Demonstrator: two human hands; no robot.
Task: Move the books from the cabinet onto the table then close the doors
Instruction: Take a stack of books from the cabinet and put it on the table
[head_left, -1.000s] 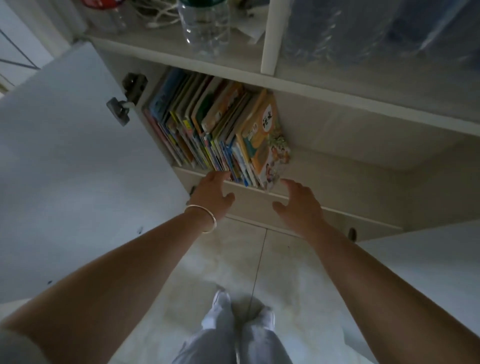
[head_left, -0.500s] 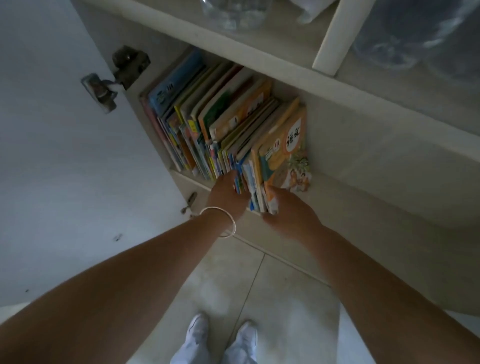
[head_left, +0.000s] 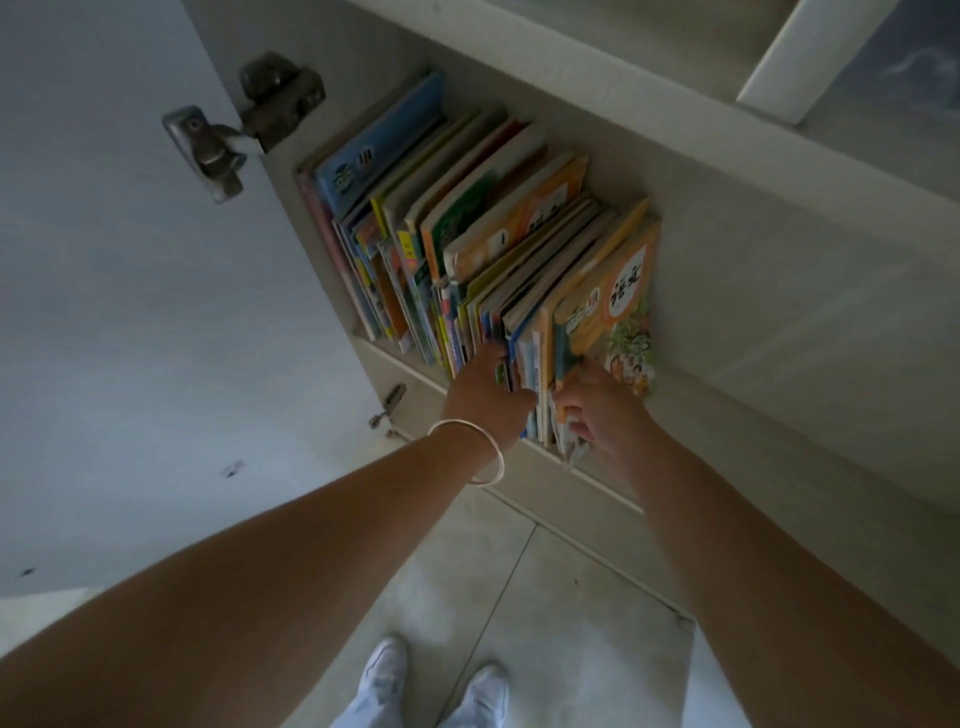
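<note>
Left hand (head_left: 488, 395), silver bangle (head_left: 470, 451) at its wrist, has fingers pushed in among the spines of the books (head_left: 483, 249), the thumb on the near side; grip cannot be told for certain. Right hand (head_left: 597, 415) curls round the lower edge of the orange-covered book (head_left: 608, 317) at the row's right end. Books stand upright and leaning, packed in one row at the left of the lower cabinet shelf (head_left: 727, 405); too many and too tight to count. One white door (head_left: 130, 312) hangs open at left, two metal hinges (head_left: 244, 124) showing. Pale tiled floor (head_left: 519, 597) below; two white shoes (head_left: 431, 691). Dim light.
</note>
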